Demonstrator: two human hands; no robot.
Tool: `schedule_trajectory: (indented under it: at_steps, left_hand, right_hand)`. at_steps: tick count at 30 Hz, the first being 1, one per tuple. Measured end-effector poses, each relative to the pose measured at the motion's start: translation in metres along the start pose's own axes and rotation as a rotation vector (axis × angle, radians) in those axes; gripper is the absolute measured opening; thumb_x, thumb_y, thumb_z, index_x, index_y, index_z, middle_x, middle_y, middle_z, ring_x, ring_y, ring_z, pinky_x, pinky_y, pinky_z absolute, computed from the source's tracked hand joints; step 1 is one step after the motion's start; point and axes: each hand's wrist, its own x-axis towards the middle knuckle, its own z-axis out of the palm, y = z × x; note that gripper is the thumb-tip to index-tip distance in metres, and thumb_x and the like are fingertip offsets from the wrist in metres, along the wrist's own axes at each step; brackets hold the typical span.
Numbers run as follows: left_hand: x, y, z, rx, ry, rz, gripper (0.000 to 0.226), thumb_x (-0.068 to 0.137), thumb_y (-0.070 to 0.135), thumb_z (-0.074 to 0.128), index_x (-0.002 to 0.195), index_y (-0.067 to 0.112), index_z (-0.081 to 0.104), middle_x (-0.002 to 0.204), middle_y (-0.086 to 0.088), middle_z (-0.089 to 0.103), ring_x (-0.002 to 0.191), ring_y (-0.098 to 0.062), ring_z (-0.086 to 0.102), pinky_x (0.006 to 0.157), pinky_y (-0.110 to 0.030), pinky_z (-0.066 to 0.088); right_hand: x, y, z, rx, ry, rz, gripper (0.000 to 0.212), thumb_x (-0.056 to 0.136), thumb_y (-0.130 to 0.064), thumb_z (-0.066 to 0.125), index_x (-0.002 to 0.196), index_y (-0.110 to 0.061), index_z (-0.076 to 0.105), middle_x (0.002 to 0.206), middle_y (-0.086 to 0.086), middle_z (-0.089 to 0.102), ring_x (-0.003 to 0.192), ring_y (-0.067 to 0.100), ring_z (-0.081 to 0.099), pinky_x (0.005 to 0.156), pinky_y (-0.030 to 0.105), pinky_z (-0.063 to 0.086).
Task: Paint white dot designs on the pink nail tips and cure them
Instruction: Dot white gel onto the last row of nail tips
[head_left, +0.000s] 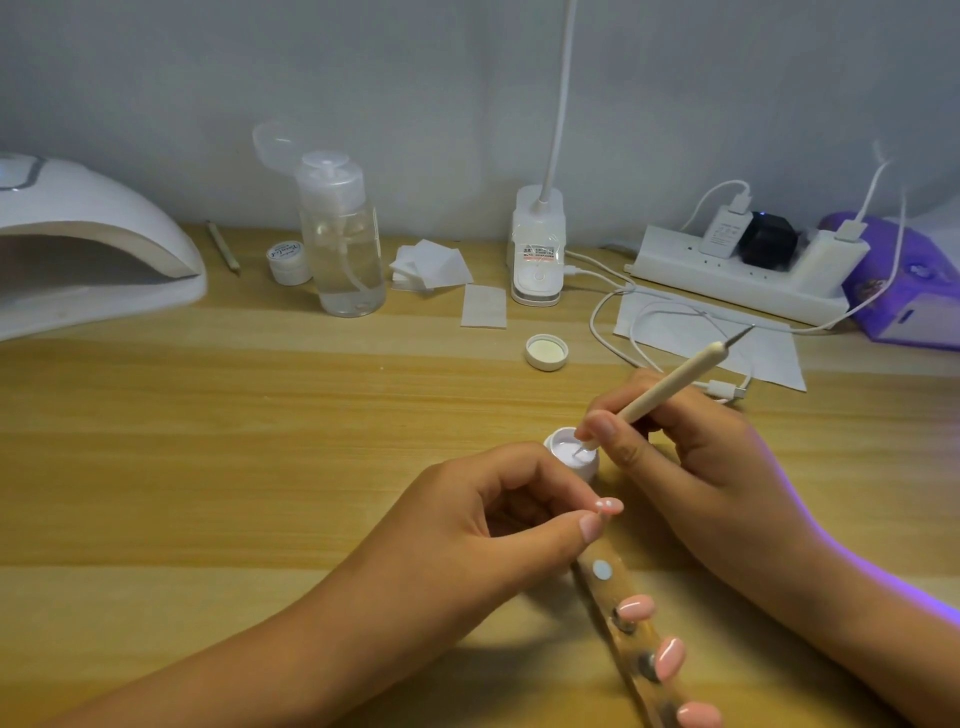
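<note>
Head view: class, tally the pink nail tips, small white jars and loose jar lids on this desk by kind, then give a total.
Pink nail tips: 4 (one pinched by the left hand, three on the strip)
Small white jars: 2
Loose jar lids: 1
Total: 7

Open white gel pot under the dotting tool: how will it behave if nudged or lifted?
The pot looks squat, so it probably slides rather than tips. Small and plastic-looking, likely light; the dotting tool could drag it. It stands open, so tilting may spill gel.
</note>
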Motion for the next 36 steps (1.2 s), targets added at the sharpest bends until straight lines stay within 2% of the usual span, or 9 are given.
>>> schedule_trajectory:
  at_steps: [6, 10, 13, 17, 21, 25, 30, 32, 36]
  left_hand:
    - [0.000, 0.001, 0.000, -0.006, -0.006, 0.005, 0.010, 0.076, 0.035, 0.070, 0.083, 0.029, 0.072, 0.072, 0.012, 0.068, 0.067, -0.002, 0.061, 0.066, -0.018, 0.048]
    - [0.000, 0.000, 0.000, -0.028, 0.003, 0.005, 0.006, 0.078, 0.032, 0.070, 0.082, 0.027, 0.072, 0.072, 0.011, 0.066, 0.065, -0.005, 0.059, 0.065, -0.019, 0.047]
    - [0.000, 0.000, 0.000, -0.035, 0.010, 0.003, 0.007, 0.077, 0.033, 0.071, 0.082, 0.029, 0.072, 0.072, 0.009, 0.066, 0.065, -0.006, 0.058, 0.065, -0.020, 0.047]
    - [0.000, -0.001, 0.000, -0.030, 0.022, -0.006, 0.009, 0.076, 0.034, 0.071, 0.083, 0.029, 0.072, 0.071, 0.010, 0.067, 0.066, -0.005, 0.060, 0.065, -0.019, 0.048]
    - [0.001, -0.001, 0.000, -0.076, 0.016, -0.009, 0.012, 0.074, 0.033, 0.072, 0.083, 0.026, 0.073, 0.074, 0.001, 0.069, 0.066, -0.007, 0.062, 0.066, -0.019, 0.049]
    - [0.001, -0.001, 0.000, -0.079, 0.029, -0.016, 0.005, 0.078, 0.022, 0.072, 0.081, 0.026, 0.073, 0.077, -0.003, 0.071, 0.068, -0.007, 0.063, 0.067, -0.018, 0.050]
    - [0.002, 0.001, 0.001, -0.114, 0.023, -0.021, 0.005, 0.078, 0.019, 0.073, 0.080, 0.024, 0.073, 0.077, 0.003, 0.072, 0.069, -0.004, 0.064, 0.067, -0.014, 0.050]
    - [0.002, 0.001, 0.002, -0.135, 0.012, -0.013, 0.002, 0.079, 0.017, 0.073, 0.080, 0.019, 0.073, 0.079, 0.008, 0.073, 0.069, -0.002, 0.064, 0.066, -0.013, 0.050]
    - [0.002, 0.002, 0.002, -0.145, 0.002, -0.007, 0.005, 0.076, 0.018, 0.069, 0.080, 0.016, 0.071, 0.081, 0.012, 0.073, 0.071, 0.000, 0.064, 0.066, -0.012, 0.050]
  right_hand:
    - [-0.001, -0.003, 0.000, 0.067, 0.034, 0.019, 0.017, 0.090, -0.033, 0.057, 0.089, -0.018, 0.066, 0.081, -0.008, 0.064, 0.077, 0.018, 0.059, 0.068, 0.027, 0.048]
    - [-0.001, -0.007, -0.003, 0.336, 0.166, 0.082, 0.018, 0.088, -0.032, 0.056, 0.092, -0.019, 0.067, 0.082, -0.005, 0.065, 0.074, 0.007, 0.060, 0.073, 0.017, 0.049]
    - [0.000, -0.007, -0.007, 0.548, 0.224, 0.152, 0.008, 0.083, -0.033, 0.068, 0.085, -0.025, 0.070, 0.080, 0.000, 0.067, 0.076, 0.012, 0.063, 0.080, 0.026, 0.055]
    - [-0.003, -0.004, -0.009, 0.750, 0.157, 0.207, 0.017, 0.074, -0.025, 0.081, 0.077, -0.025, 0.064, 0.071, -0.004, 0.059, 0.071, 0.008, 0.062, 0.081, 0.032, 0.055]
    - [-0.006, -0.008, -0.008, 0.838, 0.034, 0.185, 0.014, 0.077, -0.016, 0.063, 0.070, -0.020, 0.050, 0.064, -0.005, 0.049, 0.058, 0.006, 0.049, 0.080, 0.034, 0.054]
    - [-0.008, -0.013, -0.006, 0.749, 0.002, 0.224, 0.020, 0.078, -0.022, 0.063, 0.063, -0.023, 0.050, 0.058, -0.004, 0.047, 0.053, 0.005, 0.048, 0.083, 0.056, 0.049]
    - [-0.007, -0.017, -0.004, 0.850, 0.022, 0.291, 0.035, 0.068, -0.038, 0.083, 0.063, -0.019, 0.053, 0.053, 0.000, 0.042, 0.047, 0.005, 0.044, 0.071, 0.036, 0.057]
    - [-0.007, -0.016, -0.004, 0.796, 0.005, 0.283, 0.036, 0.069, -0.040, 0.081, 0.060, -0.022, 0.052, 0.052, -0.001, 0.043, 0.048, 0.006, 0.042, 0.071, 0.035, 0.057]
    - [-0.007, -0.014, -0.005, 0.729, 0.003, 0.259, 0.026, 0.075, -0.027, 0.069, 0.057, -0.025, 0.050, 0.051, -0.003, 0.046, 0.050, 0.007, 0.042, 0.059, 0.020, 0.048]
